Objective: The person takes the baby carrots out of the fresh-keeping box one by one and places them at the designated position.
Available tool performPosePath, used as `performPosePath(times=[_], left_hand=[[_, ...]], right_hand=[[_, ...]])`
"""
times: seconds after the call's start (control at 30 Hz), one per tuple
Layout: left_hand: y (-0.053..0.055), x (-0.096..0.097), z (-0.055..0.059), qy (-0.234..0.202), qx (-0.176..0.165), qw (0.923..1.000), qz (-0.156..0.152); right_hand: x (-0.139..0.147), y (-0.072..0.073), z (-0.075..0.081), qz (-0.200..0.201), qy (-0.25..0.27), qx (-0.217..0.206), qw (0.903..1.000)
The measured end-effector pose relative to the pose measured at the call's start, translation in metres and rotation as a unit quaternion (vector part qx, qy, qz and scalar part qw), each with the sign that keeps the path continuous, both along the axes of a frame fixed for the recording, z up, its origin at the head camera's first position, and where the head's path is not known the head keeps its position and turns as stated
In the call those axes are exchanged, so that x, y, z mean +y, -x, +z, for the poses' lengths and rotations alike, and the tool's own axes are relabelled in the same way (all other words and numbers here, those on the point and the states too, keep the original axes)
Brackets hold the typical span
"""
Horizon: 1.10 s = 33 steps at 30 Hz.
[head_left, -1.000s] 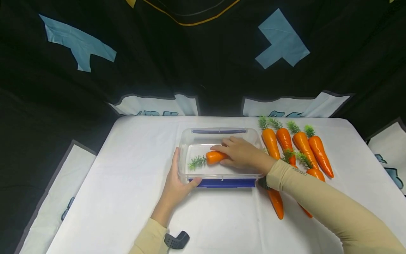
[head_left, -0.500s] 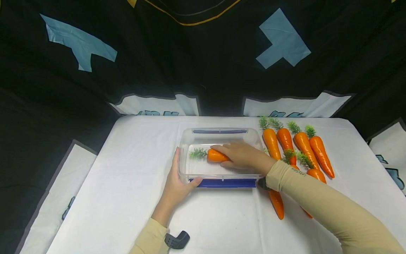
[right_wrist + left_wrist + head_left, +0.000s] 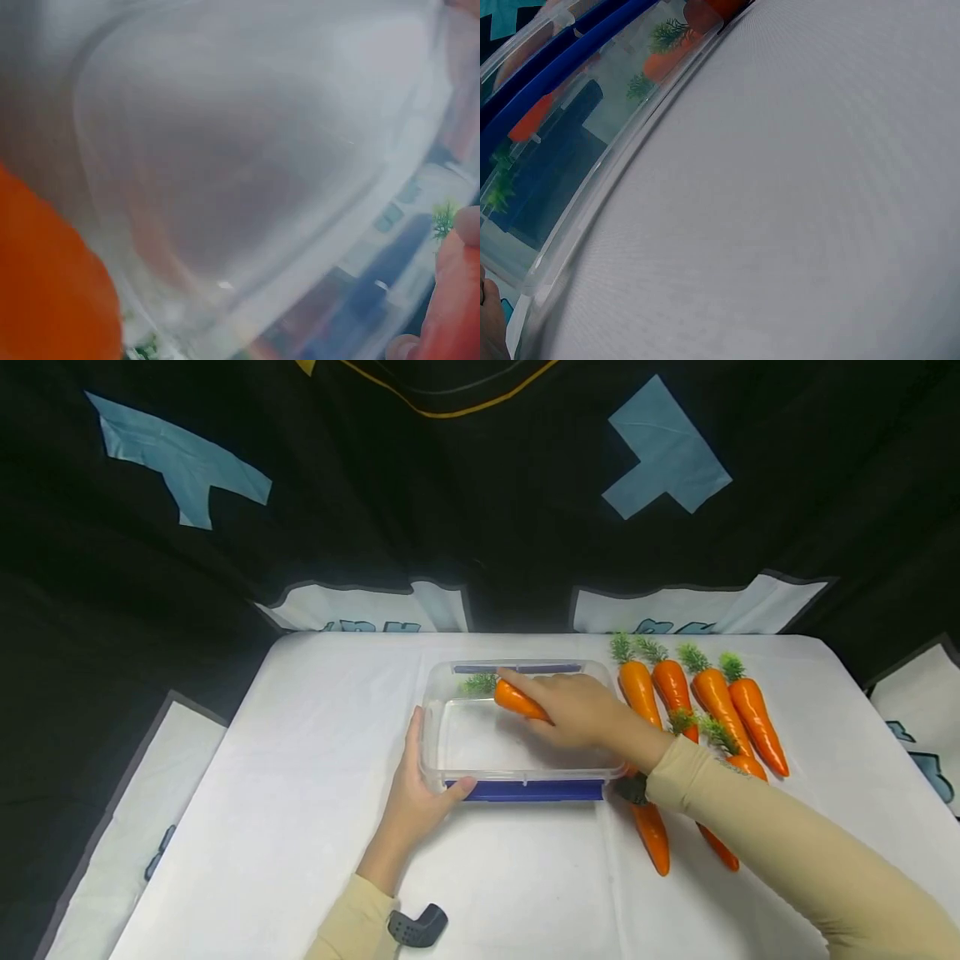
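A clear plastic box (image 3: 472, 775) with blue clips stands on the white table. My left hand (image 3: 416, 797) holds its near left corner, thumb at the front rim and fingers along the left side. Over the box, my right hand (image 3: 581, 710) grips an orange carrot (image 3: 516, 699), its green leaves (image 3: 477, 683) pointing left near the far wall. The carrot's tapered end is hidden by the hand. In the right wrist view the held carrot (image 3: 450, 300) shows at the right edge, with fingertips on it.
Several more carrots (image 3: 757, 718) lie in two rows right of the box, some partly under the right forearm. Blurred orange of one carrot (image 3: 52, 285) fills the right wrist view's lower left. A dark curtain (image 3: 480, 510) hangs behind the table (image 3: 300, 760).
My right hand has lifted the carrot from the box floor and moved it toward the far wall, its leaves shifting away from me. My left hand stays on the box corner.
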<state>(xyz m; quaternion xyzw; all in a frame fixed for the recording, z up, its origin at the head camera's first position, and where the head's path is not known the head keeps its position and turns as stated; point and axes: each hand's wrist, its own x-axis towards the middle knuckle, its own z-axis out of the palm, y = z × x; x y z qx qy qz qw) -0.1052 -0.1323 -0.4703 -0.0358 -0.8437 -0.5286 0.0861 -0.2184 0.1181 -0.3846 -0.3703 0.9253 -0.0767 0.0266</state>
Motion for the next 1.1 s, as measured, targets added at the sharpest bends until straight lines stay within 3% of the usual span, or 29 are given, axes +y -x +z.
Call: performPosePath(times=[0.3,0.5,0.8,1.1], left_hand=[[-0.001,0.001,0.0,-0.001,-0.002,1.0,-0.001],[0.001,-0.001,0.0,-0.005,0.0,1.0,0.0],[0.001,0.0,-0.003,-0.011,0.005,0.9999,-0.001],[0.001,0.0,-0.003,-0.011,0.0,0.9999,-0.001]], right_hand=[[0.024,-0.02,0.032,-0.031,0.028,0.022,0.9989],[0.052,-0.037,0.041,-0.081,0.035,0.028,0.9957],[0.103,-0.066,0.038,-0.153,0.051,0.031,0.9864],[0.162,-0.094,0.02,-0.232,0.064,0.003,0.9706]])
